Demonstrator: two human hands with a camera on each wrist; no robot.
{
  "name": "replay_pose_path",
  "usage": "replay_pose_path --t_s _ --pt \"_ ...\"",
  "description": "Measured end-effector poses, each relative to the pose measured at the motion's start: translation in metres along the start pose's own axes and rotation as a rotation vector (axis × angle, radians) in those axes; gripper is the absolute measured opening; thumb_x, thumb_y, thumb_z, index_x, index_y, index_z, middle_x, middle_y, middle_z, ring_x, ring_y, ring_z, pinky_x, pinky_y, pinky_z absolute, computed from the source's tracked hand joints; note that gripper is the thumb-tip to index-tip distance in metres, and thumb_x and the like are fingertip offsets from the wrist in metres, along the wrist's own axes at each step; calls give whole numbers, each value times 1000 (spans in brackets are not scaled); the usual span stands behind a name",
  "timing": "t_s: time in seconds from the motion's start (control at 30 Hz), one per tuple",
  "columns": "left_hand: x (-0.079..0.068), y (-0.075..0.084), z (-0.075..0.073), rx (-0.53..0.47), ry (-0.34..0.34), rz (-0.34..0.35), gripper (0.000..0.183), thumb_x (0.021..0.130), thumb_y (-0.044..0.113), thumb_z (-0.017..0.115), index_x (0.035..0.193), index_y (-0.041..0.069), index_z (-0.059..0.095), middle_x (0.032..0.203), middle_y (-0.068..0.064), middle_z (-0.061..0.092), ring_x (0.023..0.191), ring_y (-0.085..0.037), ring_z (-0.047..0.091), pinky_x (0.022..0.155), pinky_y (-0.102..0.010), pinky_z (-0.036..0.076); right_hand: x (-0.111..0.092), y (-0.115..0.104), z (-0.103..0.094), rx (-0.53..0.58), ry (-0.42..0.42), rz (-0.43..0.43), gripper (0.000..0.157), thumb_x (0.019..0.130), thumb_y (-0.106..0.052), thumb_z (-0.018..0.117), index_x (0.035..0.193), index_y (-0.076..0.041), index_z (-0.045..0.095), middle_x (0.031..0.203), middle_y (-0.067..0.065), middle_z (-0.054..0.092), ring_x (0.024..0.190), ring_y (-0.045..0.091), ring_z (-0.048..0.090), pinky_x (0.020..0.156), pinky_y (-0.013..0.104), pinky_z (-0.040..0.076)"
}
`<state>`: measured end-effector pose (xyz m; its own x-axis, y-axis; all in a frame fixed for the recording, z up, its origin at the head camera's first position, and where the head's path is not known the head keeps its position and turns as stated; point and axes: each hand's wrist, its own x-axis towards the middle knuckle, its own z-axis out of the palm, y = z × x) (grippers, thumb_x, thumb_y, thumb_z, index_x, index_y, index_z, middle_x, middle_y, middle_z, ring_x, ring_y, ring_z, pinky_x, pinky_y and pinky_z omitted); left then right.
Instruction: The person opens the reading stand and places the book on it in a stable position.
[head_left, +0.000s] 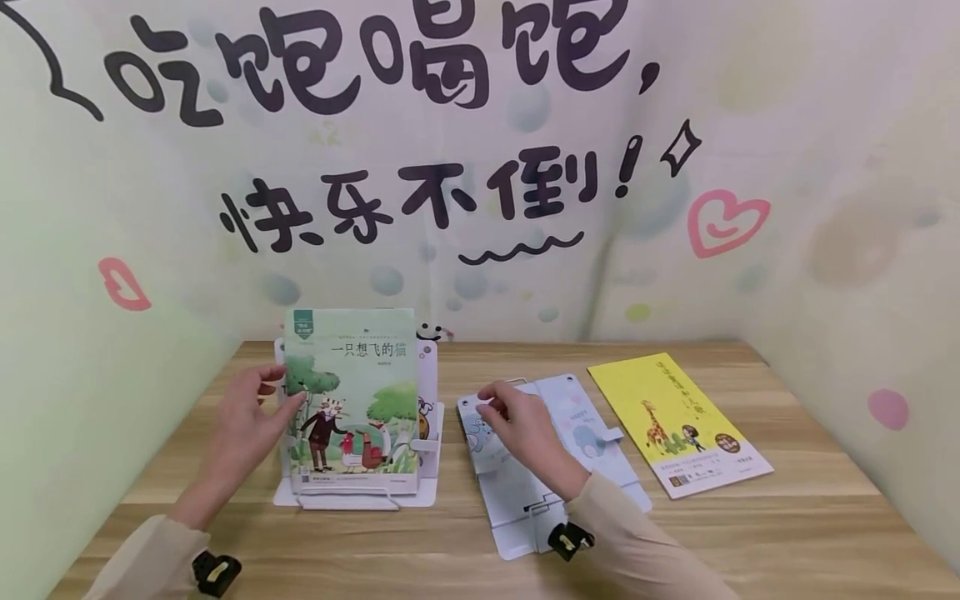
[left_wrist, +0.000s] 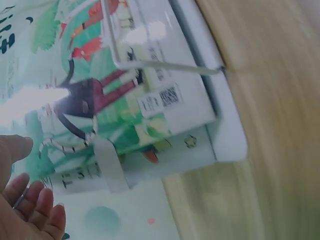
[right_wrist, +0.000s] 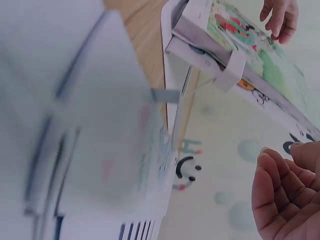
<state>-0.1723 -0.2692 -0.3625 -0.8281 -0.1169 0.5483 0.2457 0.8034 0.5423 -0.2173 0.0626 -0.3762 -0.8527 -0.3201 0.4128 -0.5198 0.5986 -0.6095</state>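
Note:
A green picture book stands upright on a white book stand, its lower edge behind a wire bar and its sides by small clips. My left hand is at the book's left edge, thumb in front of the cover and fingers beside it; the left wrist view shows these fingers relaxed and gripping nothing. A second, light-blue book stand lies folded on the table. Over its upper left part hovers my right hand, fingers loosely curved, with nothing in the palm.
To the right of the blue stand a yellow book lies face up on the wooden table. Behind the table hangs a pale printed backdrop with large black lettering. Walls rise on the left and right sides.

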Motion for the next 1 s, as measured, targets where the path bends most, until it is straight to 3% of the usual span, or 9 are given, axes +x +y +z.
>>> replay_pose_path --t_s 0.1,0.27,0.37,0.47,0.7,0.83,1.0 --pt "0 7 2 9 29 11 41 83 8 70 116 -7 51 111 -22 53 94 -35 53 76 -37 42 -8 10 -10 4 30 11 8 87 -8 65 95 -6 64 72 -1 65 58 5 51 50 19 42" --pt "-3 26 11 -65 109 78 40 78 0 72 113 -8 53 107 -21 55 90 -28 51 74 -21 39 -21 29 -32 0 56 73 8 86 -5 66 93 -6 65 73 0 66 61 7 55 52 20 45" --pt "-9 44 22 -156 91 130 40 78 -4 71 113 -8 54 107 -19 56 88 -24 51 74 -12 41 -31 43 -48 -10 39 154 9 87 -6 65 96 -6 65 76 2 65 63 8 56 55 20 47" --pt "-20 67 38 -274 -4 97 39 79 -2 70 115 -5 54 108 -15 59 89 -22 54 75 -11 46 -43 59 -63 3 9 231 12 88 -7 63 101 -5 64 80 4 66 65 10 57 58 20 50" --pt "-52 116 90 -601 -378 -230 37 82 4 68 116 -2 55 106 -14 62 92 -18 60 80 -19 51 -76 90 -91 53 -58 336 13 88 -5 63 100 -1 64 82 5 63 67 12 57 59 21 51" --pt "-70 131 116 -707 -536 -247 37 83 6 67 115 -9 54 104 -17 62 91 -20 60 78 -17 50 -91 101 -101 120 -120 403 12 87 -3 63 98 2 64 79 6 61 65 12 54 56 22 49" --pt "-83 143 137 -760 -690 -231 36 85 5 65 114 -12 53 101 -16 63 87 -18 60 73 -15 49 -105 110 -107 190 -210 434 13 86 -2 62 97 5 63 77 5 59 64 9 51 54 21 46"
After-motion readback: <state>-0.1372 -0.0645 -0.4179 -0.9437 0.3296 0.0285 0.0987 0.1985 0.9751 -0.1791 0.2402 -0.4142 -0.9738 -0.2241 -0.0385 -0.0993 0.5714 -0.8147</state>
